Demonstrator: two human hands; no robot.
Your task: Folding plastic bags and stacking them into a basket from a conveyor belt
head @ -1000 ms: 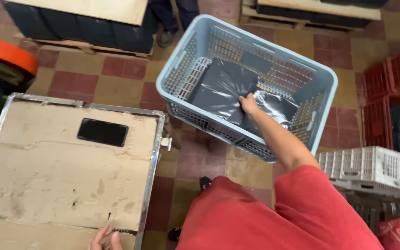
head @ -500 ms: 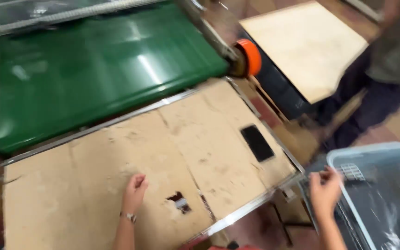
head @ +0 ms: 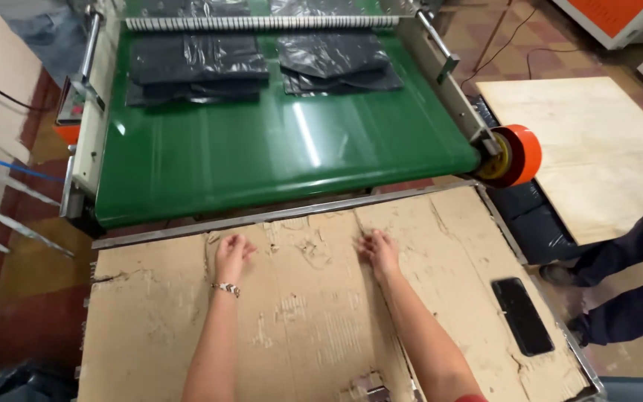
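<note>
Your left hand (head: 232, 253) and right hand (head: 378, 251) rest empty, fingers loosely curled, at the bench's (head: 150, 327) far edge; two bag stacks (head: 196, 65) wait unpicked on the belt (head: 277, 149).

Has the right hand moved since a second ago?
Yes. The right hand left the blue crate on the floor and now rests flat on the cardboard-covered table, left of the black phone.

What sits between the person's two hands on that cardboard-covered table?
Nothing: in the head view, only bare, torn cardboard lies between the left hand and the right hand.
</note>
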